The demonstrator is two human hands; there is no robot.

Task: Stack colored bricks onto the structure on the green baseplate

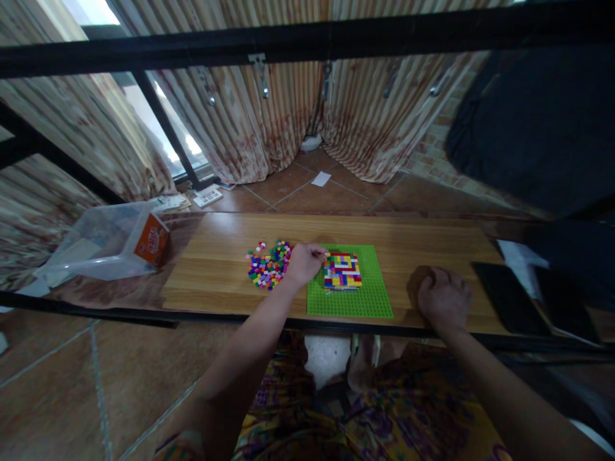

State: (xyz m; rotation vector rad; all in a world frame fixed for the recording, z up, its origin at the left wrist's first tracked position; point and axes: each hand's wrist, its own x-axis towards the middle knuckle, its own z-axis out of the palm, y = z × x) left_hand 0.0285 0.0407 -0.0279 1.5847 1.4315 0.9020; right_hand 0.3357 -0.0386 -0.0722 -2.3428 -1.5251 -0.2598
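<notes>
My left hand reaches over the left edge of a green studded baseplate. Its thumb and finger are pinched together at the upper left corner of a block of toy bricks, with what looks like a small toy brick at the tips. The block is made of red, yellow, white, blue and purple bricks and sits on the baseplate. To the left of this hand lies a pile of loose toy bricks in many colours. My right hand rests on the table, right of the baseplate, fingers curled in with nothing visible in them.
The wooden table carries dark flat objects at its right end. A clear plastic bin with an orange label stands left of the table. A black bar crosses above, with curtains behind.
</notes>
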